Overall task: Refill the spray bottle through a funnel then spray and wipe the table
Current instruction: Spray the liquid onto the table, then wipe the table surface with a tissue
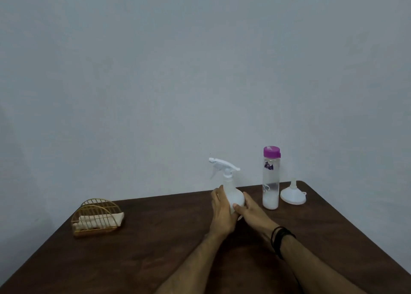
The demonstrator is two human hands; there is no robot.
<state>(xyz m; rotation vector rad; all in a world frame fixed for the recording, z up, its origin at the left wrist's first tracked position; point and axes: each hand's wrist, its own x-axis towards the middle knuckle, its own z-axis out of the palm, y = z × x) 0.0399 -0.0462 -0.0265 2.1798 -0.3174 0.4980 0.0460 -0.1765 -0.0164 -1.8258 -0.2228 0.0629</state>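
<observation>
A white spray bottle (pixel 231 189) with its trigger head screwed on stands upright on the dark wooden table (pixel 155 249), nozzle pointing left. My left hand (pixel 222 216) holds the left side of its round body. My right hand (pixel 251 211) holds the right side, thumb across the front. To the right stands a clear water bottle (pixel 270 182) with a purple cap, liquid in its lower part. Farther right a white funnel (pixel 293 194) lies upside down, spout up.
A gold wire holder (pixel 97 218) with a folded cloth (pixel 115 217) inside sits at the table's left. A plain grey wall runs behind the table's far edge. The table's right corner is rounded, just past the funnel.
</observation>
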